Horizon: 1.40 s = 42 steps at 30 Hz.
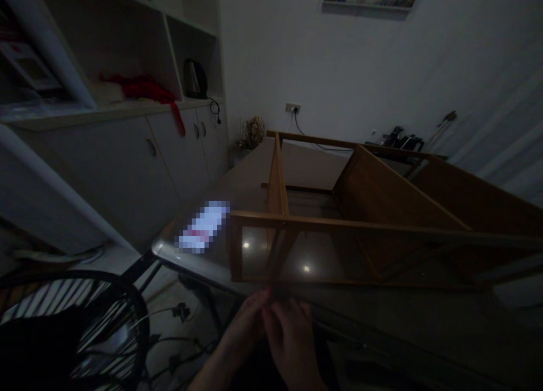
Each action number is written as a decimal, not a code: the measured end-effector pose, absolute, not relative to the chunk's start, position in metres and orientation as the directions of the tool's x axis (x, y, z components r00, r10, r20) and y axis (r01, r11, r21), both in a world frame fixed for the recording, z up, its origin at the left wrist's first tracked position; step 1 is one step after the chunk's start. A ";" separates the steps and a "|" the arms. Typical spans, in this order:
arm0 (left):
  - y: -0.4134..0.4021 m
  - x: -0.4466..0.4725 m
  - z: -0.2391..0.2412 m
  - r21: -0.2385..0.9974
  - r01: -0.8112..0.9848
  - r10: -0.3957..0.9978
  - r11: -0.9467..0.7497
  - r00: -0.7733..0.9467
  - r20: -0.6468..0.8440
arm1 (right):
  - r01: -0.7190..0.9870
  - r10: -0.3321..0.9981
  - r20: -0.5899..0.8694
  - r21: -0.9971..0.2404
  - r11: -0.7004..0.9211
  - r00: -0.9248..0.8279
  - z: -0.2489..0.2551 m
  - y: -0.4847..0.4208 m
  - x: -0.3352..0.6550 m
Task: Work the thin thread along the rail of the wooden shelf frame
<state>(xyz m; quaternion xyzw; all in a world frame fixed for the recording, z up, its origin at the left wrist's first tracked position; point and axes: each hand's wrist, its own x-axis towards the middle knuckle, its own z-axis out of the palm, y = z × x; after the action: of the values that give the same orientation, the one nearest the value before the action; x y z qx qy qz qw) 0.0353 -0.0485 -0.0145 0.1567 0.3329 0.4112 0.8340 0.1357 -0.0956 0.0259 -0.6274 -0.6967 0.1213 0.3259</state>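
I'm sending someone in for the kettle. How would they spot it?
Look at the white wall unit on the left. On its counter, in the rightmost open niche, stands the dark kettle, its cord hanging down; the neighbouring niche holds only red cloth.

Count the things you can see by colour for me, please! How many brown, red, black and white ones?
Brown: 1, the wooden frame on the table.
Red: 1, the red cloth on the shelf.
Black: 2, the kettle and the fan guard.
White: 1, the cabinet.
Total: 5.
The left hand and right hand meet at the table's near edge.
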 end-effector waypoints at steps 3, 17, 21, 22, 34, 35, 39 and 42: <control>-0.049 0.034 -0.009 0.535 -0.593 0.798 0.602 0.434 -0.418 | 0.712 0.957 0.283 -0.684 0.160 0.057 0.017 -0.097 0.130; -0.047 0.036 -0.019 0.532 -0.643 0.835 0.550 0.427 -0.347 | 0.850 0.960 0.273 -0.519 0.090 0.065 0.032 -0.094 0.135; -0.047 0.038 -0.019 0.525 -0.636 0.825 0.565 0.446 -0.347 | 0.836 0.944 0.329 -0.522 0.167 0.017 0.030 -0.093 0.138; -0.047 0.038 -0.018 0.521 -0.635 0.821 0.570 0.447 -0.354 | 0.822 0.942 0.334 -0.544 0.170 0.027 0.027 -0.093 0.138; -0.049 0.032 -0.008 0.621 -0.529 0.810 0.578 0.464 -0.359 | 0.570 0.965 0.223 -0.815 0.107 0.139 0.013 -0.095 0.132; -0.049 0.031 -0.005 0.642 -0.533 0.826 0.551 0.455 -0.331 | 0.590 0.961 0.242 -0.799 0.117 0.136 0.014 -0.095 0.132; -0.052 0.031 0.006 0.651 -0.557 0.846 0.516 0.454 -0.282 | 0.770 0.942 0.322 -0.624 0.132 0.099 0.021 -0.094 0.134; -0.053 0.033 0.004 0.602 -0.581 0.825 0.548 0.494 -0.273 | 0.831 0.942 0.327 -0.542 0.121 0.077 0.025 -0.095 0.136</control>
<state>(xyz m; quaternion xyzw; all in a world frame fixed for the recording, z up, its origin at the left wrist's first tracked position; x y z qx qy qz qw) 0.0335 -0.0530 0.0039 0.2216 0.2750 0.4208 0.8355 0.1358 -0.0947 0.0248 -0.6576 -0.6741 0.0848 0.3255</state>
